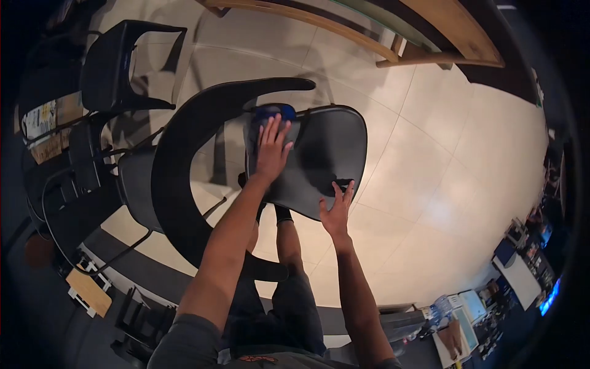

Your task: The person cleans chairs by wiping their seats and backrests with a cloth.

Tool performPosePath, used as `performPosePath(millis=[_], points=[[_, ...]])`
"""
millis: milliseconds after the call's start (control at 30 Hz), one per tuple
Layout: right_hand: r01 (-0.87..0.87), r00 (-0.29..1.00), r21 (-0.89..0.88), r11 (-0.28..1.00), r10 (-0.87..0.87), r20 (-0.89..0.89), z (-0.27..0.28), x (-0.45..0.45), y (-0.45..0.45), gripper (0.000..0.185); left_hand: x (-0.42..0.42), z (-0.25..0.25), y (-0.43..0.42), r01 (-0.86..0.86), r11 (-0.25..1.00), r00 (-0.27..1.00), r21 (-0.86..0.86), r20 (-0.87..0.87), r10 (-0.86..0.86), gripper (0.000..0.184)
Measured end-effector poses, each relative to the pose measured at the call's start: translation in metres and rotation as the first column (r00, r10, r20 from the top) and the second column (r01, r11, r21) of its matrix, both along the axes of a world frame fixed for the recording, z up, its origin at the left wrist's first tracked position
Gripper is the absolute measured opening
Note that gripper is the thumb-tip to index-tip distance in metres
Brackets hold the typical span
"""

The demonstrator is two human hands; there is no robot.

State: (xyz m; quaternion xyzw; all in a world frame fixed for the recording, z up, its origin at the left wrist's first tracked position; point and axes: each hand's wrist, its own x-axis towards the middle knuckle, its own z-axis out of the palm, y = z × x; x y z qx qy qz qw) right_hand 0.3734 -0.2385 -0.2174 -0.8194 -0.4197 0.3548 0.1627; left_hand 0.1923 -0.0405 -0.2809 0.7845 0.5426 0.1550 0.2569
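A black chair stands before me, its grey-black seat facing up and its wide curved backrest to the left. My left hand lies over the left part of the seat with its fingers stretched out. Under and beyond those fingertips is a dark blue item, perhaps a cloth; the hand hides part of it. At the near right edge of the seat is my right hand, fingers apart and thumb spread. A dark patch shows by its fingertips, and I cannot tell whether it is shadow or an object.
More black chairs crowd the left side. A wooden-framed piece of furniture stands at the far side. Pale floor tiles spread to the right. Cluttered surfaces with a clear bottle and papers lie at the lower right.
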Motion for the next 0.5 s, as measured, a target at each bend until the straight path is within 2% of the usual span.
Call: performPosePath(millis=[33, 133, 167, 233, 300, 333, 400, 467, 500], points=[[-0.008, 1.000, 0.000, 1.000, 0.008, 0.016, -0.002, -0.002, -0.001, 0.058, -0.009, -0.013, -0.020, 0.028, 0.999, 1.000, -0.020, 0.015, -0.027, 0.058], [-0.059, 0.998, 0.012, 0.998, 0.058, 0.015, -0.016, 0.001, -0.009, 0.057, -0.003, 0.011, -0.069, -0.048, 0.988, 0.998, -0.148, 0.029, 0.053, 0.035], [-0.080, 0.997, 0.015, 0.997, 0.080, 0.000, -0.024, 0.009, -0.013, 0.056, 0.008, 0.043, -0.072, -0.097, 0.946, 0.994, -0.309, -0.073, 0.079, 0.029], [-0.119, 0.992, 0.020, 0.993, 0.119, -0.027, -0.031, 0.021, -0.014, 0.054, 0.012, 0.055, -0.083, -0.055, 0.862, 0.967, -0.503, 0.189, 0.171, 0.024], [-0.120, 0.992, -0.008, 0.993, 0.119, -0.045, -0.028, 0.025, -0.014, 0.052, 0.007, 0.086, -0.094, -0.001, 0.826, 0.934, -0.563, 0.294, 0.201, 0.030], [-0.109, 0.992, -0.044, 0.993, 0.106, -0.063, -0.024, 0.026, -0.015, 0.051, -0.003, 0.111, -0.100, -0.017, 0.827, 0.931, -0.561, 0.293, 0.218, 0.030], [-0.092, 0.992, -0.104, 0.990, 0.083, -0.091, -0.023, 0.029, -0.005, 0.047, -0.028, 0.165, -0.110, -0.085, 0.753, 0.821, -0.653, 0.382, 0.424, 0.037], [-0.065, 0.998, 0.006, 0.998, 0.065, -0.026, -0.025, 0.026, -0.006, 0.042, -0.064, 0.206, -0.129, -0.029, 0.641, 0.707, -0.767, 0.438, 0.555, 0.042], [-0.097, 0.995, 0.020, 0.995, 0.097, -0.038, -0.019, 0.024, -0.008, 0.042, -0.084, 0.233, -0.136, 0.039, 0.571, 0.670, -0.820, 0.445, 0.594, 0.033]])
